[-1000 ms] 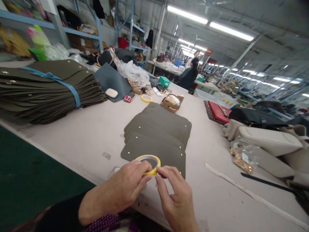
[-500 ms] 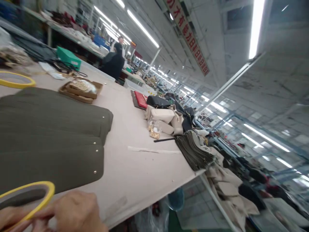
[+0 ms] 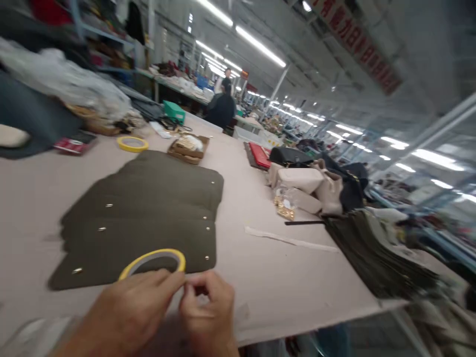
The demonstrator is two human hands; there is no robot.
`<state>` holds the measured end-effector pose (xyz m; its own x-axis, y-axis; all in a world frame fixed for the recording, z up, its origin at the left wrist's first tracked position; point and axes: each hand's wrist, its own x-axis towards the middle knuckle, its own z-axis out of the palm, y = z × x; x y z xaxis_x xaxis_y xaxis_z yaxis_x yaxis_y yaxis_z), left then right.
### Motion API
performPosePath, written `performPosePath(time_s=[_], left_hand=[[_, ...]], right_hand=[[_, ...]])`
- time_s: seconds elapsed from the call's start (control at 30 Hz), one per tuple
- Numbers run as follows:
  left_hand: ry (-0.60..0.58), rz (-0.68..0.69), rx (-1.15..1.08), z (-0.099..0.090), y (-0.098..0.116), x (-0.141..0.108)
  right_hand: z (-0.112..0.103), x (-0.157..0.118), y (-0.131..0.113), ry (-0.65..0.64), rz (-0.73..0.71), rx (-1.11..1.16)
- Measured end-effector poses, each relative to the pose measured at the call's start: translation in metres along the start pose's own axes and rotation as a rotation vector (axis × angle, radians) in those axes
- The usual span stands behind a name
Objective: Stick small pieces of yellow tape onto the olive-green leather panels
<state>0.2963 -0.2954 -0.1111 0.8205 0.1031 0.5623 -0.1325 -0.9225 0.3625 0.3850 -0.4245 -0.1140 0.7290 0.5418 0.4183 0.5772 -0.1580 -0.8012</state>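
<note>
My left hand is closed on a roll of yellow tape, held upright at the table's near side. My right hand is pinched, thumb against forefinger, right by the roll's edge and touching the left fingertips; what lies in the pinch is too small to make out. Just beyond the hands, dark olive fabric or leather panels lie overlapped and flat, with small metal studs along their ends. The held roll covers part of the nearest panel.
A second yellow tape roll and a cardboard box of metal parts lie behind the panels. Beige bags, a white strip and a stack of dark pieces are to the right. A person is farther back.
My view has swung left, so more of the table's left side and the panels show. Both hands and the held tape roll now appear nearer the middle, still together.
</note>
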Motion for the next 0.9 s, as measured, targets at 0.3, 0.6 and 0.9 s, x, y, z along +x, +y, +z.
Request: performPosePath(time_s=[0.3, 0.6, 0.9], left_hand=[[-0.029, 0.030, 0.064, -0.017, 0.027, 0.019], [-0.263, -0.040, 0.268, 0.026, -0.022, 0.002], [-0.282, -0.049, 0.221, 0.026, -0.021, -0.002]], right_hand=[[-0.027, 0.038, 0.029, -0.190, 0.666, 0.446], [-0.037, 0.052, 0.054, -0.408, 0.563, 0.101], [-0.028, 0.058, 0.050, -0.426, 0.293, -0.233]])
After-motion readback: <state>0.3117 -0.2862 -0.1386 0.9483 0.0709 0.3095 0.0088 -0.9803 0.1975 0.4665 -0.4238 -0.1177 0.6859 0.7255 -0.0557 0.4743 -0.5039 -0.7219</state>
